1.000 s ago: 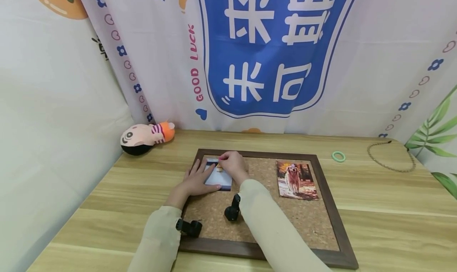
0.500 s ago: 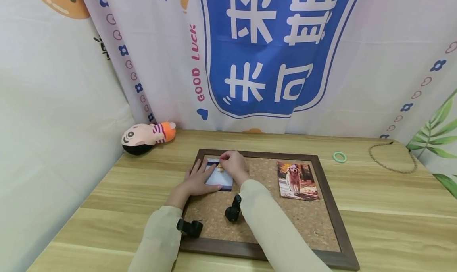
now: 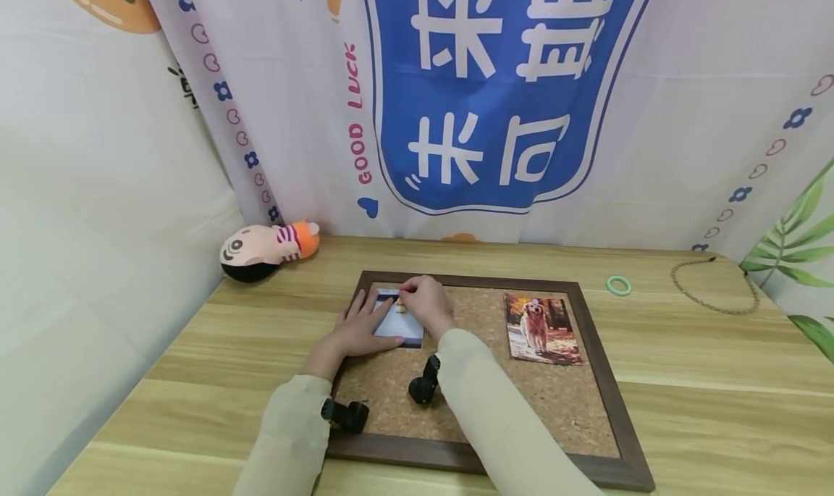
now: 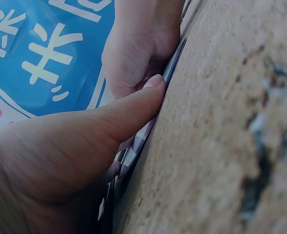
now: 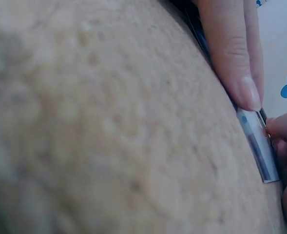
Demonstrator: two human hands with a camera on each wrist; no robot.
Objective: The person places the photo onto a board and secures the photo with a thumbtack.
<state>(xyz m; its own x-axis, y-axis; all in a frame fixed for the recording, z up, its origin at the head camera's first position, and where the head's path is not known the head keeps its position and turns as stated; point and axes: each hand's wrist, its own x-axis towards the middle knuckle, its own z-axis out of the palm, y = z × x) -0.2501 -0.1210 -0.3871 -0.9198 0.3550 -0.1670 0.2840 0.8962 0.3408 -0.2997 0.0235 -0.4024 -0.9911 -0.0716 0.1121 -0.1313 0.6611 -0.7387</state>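
A corkboard [image 3: 472, 329] in a dark wooden frame lies on the table. My left hand [image 3: 360, 333] rests with spread fingers on a pale photo [image 3: 399, 326] at the board's upper left, thumb along its lower edge. At the photo's top, my right hand [image 3: 426, 302] pinches a small red-pink push pin [image 3: 402, 291], mostly hidden by the fingers. The left wrist view shows the left thumb [image 4: 143, 105] pressing near the photo's edge, with the right hand just beyond. In the right wrist view the photo [image 5: 261, 151] lies against the cork beneath the left fingertips [image 5: 248, 95].
A dog photo [image 3: 541, 329] is fixed to the board's upper right, with a small pin at its top. Right of the board lie a green ring [image 3: 617, 286] and a beaded cord [image 3: 713, 308]. A plush doll [image 3: 268, 251] lies at the back left, before a printed curtain [image 3: 313, 119].
Both hands stay at the photo in almost the same pose. The head view shifts only slightly.
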